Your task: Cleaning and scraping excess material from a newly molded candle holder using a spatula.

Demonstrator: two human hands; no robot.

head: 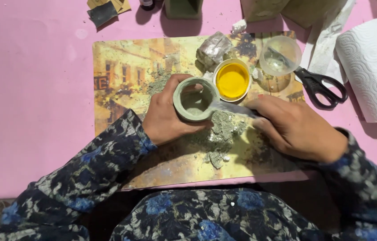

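Clay pot (195,99) upright, mouth upward, in left hand (166,118).

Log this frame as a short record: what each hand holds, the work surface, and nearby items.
left hand: grips a small grey-green clay pot
right hand: holds a thin blade against the pot's rim
surface: printed mat on a pink table
under hands: grey clay scraps
nearby: yellow-filled cup, clear cup, black scissors, paper towel roll
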